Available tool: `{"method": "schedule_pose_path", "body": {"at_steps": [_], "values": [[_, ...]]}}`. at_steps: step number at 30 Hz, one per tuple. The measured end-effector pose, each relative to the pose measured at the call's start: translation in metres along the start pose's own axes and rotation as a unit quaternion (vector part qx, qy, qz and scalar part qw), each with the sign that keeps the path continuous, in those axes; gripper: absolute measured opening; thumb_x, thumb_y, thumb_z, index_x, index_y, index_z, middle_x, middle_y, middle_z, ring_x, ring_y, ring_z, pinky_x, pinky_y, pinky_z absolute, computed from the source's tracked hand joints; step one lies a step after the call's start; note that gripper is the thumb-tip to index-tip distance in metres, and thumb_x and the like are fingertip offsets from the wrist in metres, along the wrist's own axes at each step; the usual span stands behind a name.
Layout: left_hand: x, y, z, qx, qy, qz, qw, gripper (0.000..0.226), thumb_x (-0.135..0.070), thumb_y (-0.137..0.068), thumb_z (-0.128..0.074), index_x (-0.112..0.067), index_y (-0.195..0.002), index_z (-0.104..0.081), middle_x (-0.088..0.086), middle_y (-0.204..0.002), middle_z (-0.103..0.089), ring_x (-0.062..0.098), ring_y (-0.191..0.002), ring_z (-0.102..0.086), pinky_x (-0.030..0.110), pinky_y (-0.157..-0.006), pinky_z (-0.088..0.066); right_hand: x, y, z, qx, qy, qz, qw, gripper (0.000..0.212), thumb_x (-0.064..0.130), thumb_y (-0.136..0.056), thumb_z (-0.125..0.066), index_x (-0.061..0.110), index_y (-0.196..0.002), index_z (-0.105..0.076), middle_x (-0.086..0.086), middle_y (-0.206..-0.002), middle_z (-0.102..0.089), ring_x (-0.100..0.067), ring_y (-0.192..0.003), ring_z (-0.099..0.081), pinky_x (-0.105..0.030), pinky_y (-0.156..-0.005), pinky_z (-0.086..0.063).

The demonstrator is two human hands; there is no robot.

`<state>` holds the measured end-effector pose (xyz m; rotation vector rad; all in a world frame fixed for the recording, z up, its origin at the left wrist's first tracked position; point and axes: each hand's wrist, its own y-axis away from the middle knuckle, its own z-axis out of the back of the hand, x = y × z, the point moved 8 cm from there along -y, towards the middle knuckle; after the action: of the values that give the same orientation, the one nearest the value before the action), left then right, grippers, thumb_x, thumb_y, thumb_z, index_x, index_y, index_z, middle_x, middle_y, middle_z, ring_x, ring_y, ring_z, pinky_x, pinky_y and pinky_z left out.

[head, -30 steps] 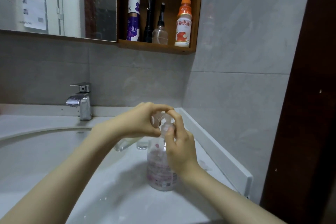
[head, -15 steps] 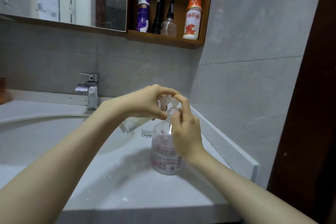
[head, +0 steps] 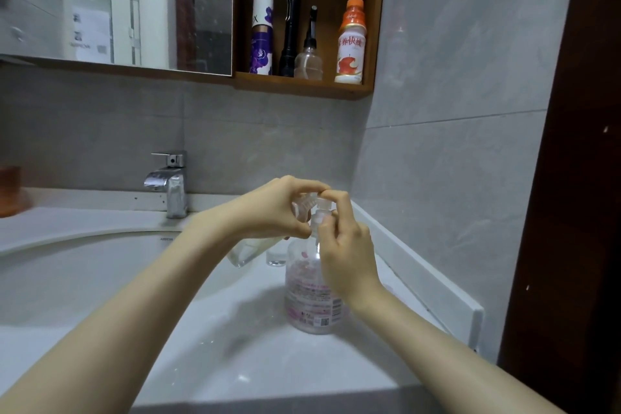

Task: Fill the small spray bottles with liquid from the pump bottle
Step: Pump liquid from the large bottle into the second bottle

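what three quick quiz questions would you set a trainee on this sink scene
1. True or false: the pump bottle lies on its side in the basin.
2. Which holds the small spray bottle, the left hand or the right hand?
3. How many items stand on the shelf? A two, B four, C six.
Key: 1 false; 2 left hand; 3 B.

Bathroom fixtures and shelf stock

Chrome faucet (head: 169, 183) stands at back of white sink basin (head: 84, 272), set into white surface (head: 235, 363). Mirror (head: 117, 3) above, left. Wooden shelf (head: 302, 86) beside it holds, left to right: purple-and-white can (head: 261, 33), black flashlight (head: 291, 27), clear bottle with black nozzle (head: 308, 60), orange-capped drink bottle (head: 350, 44). All upright. Blurred orange object (head: 10, 191) at far left. Grey wall tiles (head: 453, 111); dark door frame (head: 571, 178) right.
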<state>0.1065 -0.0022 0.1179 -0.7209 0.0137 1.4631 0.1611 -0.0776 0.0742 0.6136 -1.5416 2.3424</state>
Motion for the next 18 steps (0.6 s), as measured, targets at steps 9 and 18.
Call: {"method": "schedule_pose_path", "body": {"at_steps": [9,18], "values": [[-0.0067,0.0012,0.0081,0.009,0.001,0.003,1.000,0.050,0.002,-0.072,-0.062,-0.026,-0.113,-0.059,-0.015,-0.049,-0.054,0.007,-0.045,-0.045,0.023,-0.055,-0.044,0.0043,0.0018,0.0015,-0.010,-0.016,0.010,1.000,0.044,0.050,-0.077,-0.021,0.051,-0.117,-0.038,0.006,-0.047,-0.042,-0.015,-0.047,-0.041,-0.033,-0.051,-0.034],[-0.0060,-0.0006,0.0090,-0.002,-0.001,-0.001,1.000,0.050,-0.001,-0.073,-0.064,-0.026,-0.115,-0.060,-0.015,-0.050,-0.053,0.001,-0.043,-0.044,0.017,-0.052,-0.042,0.0067,-0.0011,0.0031,-0.019,-0.018,0.015,1.000,0.037,0.040,-0.084,-0.028,0.048,-0.117,-0.041,0.001,-0.049,-0.041,-0.016,-0.049,-0.043,-0.039,-0.053,-0.039]]}}
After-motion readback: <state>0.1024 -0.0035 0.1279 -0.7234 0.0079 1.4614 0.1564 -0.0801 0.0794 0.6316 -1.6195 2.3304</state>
